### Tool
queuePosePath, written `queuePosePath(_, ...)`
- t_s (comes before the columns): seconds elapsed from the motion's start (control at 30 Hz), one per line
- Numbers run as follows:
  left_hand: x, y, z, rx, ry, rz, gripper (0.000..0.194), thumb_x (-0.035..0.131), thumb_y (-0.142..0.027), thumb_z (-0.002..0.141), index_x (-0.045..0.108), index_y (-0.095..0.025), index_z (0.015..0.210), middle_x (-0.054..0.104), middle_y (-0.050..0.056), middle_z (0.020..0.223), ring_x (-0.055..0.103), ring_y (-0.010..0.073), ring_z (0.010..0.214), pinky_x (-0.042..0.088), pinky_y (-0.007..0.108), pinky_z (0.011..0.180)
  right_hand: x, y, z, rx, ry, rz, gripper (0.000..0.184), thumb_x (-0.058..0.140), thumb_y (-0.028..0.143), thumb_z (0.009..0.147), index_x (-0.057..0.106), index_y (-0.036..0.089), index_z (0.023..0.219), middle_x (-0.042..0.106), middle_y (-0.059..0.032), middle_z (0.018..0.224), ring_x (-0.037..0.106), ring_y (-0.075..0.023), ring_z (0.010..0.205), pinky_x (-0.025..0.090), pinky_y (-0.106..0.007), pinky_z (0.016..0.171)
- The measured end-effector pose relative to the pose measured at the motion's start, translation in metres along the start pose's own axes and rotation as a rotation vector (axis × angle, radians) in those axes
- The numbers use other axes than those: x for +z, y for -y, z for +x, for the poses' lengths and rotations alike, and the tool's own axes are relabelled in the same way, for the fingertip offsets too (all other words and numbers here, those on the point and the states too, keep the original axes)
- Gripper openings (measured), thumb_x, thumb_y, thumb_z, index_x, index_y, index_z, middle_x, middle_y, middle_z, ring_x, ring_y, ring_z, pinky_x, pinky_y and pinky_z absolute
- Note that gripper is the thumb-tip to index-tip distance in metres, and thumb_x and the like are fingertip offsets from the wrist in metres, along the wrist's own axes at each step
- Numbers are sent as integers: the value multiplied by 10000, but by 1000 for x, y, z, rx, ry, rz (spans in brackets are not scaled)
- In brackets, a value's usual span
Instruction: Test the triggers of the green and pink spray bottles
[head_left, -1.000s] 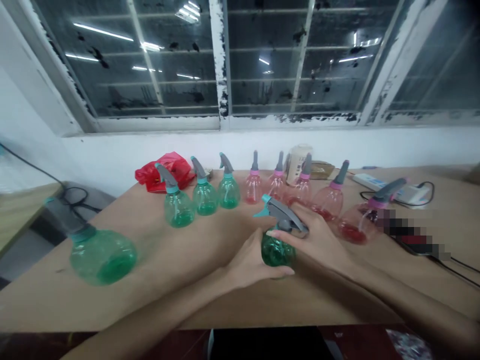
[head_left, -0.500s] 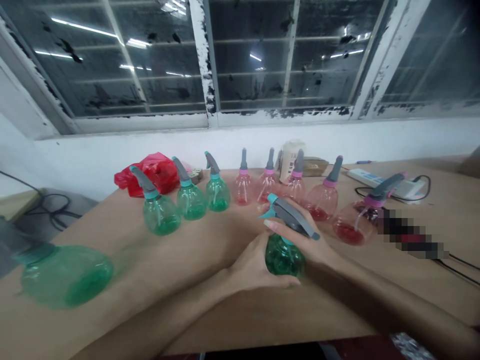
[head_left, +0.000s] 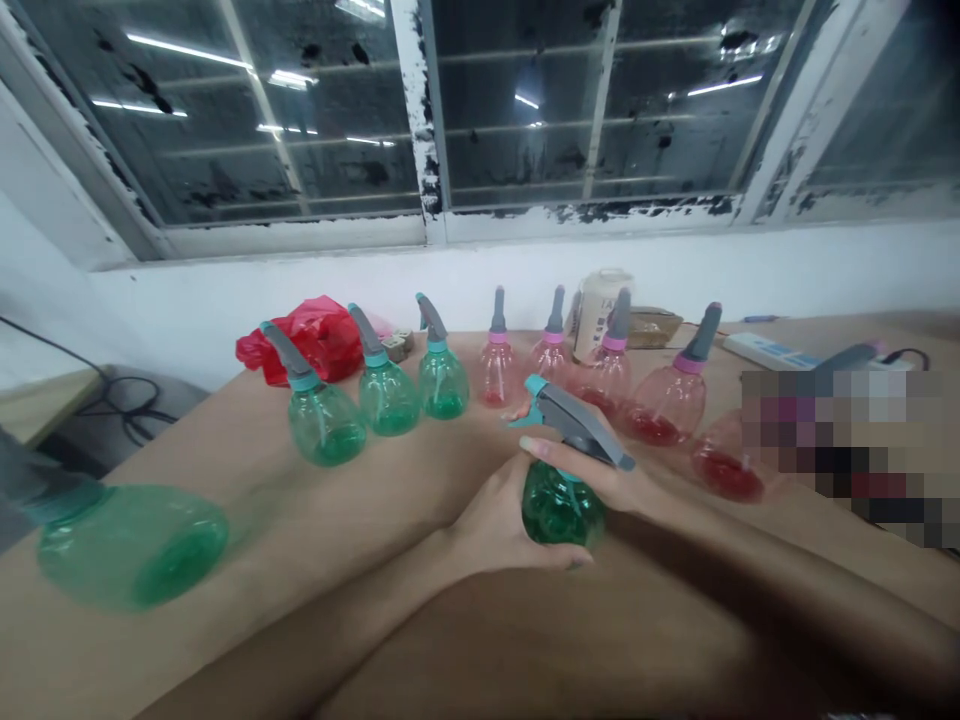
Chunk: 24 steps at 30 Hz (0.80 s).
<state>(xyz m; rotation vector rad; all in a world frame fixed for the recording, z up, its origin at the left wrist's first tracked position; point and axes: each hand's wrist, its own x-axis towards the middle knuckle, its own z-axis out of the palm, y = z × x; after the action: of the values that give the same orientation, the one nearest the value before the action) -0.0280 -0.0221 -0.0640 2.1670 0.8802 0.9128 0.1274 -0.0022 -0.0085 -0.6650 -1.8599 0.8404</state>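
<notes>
Between my hands, near the middle of the table, is a green spray bottle (head_left: 561,503) with a grey and turquoise trigger head. My left hand (head_left: 499,520) is wrapped round its body, the thumb along the near side. Around the neck, just under the spray head, my right hand (head_left: 596,475) is closed; its far fingers are partly hidden. Green liquid shows inside the bottle. Behind to the left stand more green spray bottles (head_left: 388,400), and a larger-looking one (head_left: 135,545) is close at the left edge. Pink spray bottles (head_left: 666,405) with red liquid stand behind and to the right.
A red plastic bag (head_left: 319,340) lies at the back left. By the wall are a pale paper cup (head_left: 600,310), a small brown box (head_left: 654,327) and a white power strip (head_left: 776,352). A blurred-out patch covers part of the right side. Windows rise behind the table.
The view has shifted slightly, so the back bottles on the right appear farther right. Both hands keep their hold on the green spray bottle. The blurred-out patch at right has grown.
</notes>
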Motion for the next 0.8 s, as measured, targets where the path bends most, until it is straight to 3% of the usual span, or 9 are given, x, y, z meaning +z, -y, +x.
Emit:
queuePosePath(0.33,0,-4,0,-54,-45,33,921,785,-496,586,317,-209,1326,500,141,1293,481,365,1210,407,534,987,-2,-4,2,-23,67,47,206,587,381,844,583,289,1028,665,-3,1047,609,-196,1042,451,-387,971)
queuePosePath(0.47,2,-4,0,-20,-38,43,954,770,-506,612,271,-223,1374,465,148,1340,447,375,1245,387,553,1008,-3,-2,5,-31,52,19,182,605,394,818,598,252,931,660,2,894,629,-165,826,506,-327,767)
queuePosePath(0.6,4,-4,-1,-17,-42,52,999,783,-505,605,249,-231,1405,459,155,1352,429,366,1267,377,546,1028,-3,1,3,-10,11,-34,177,592,388,824,570,220,773,534,49,636,513,-104,559,424,-263,542)
queuePosePath(0.7,5,-6,-1,-62,-36,43,1010,790,-485,600,243,-234,1411,480,146,1336,460,366,1241,400,550,1002,-3,0,1,-24,-13,-48,216,574,352,839,515,213,684,484,55,609,472,-95,540,391,-257,528)
queuePosePath(0.8,5,-8,-1,-78,-19,31,998,781,-482,609,243,-229,1411,481,146,1336,470,374,1231,410,552,988,-3,-3,1,-10,-1,-14,135,566,343,843,566,221,784,565,33,700,546,-118,626,444,-273,601)
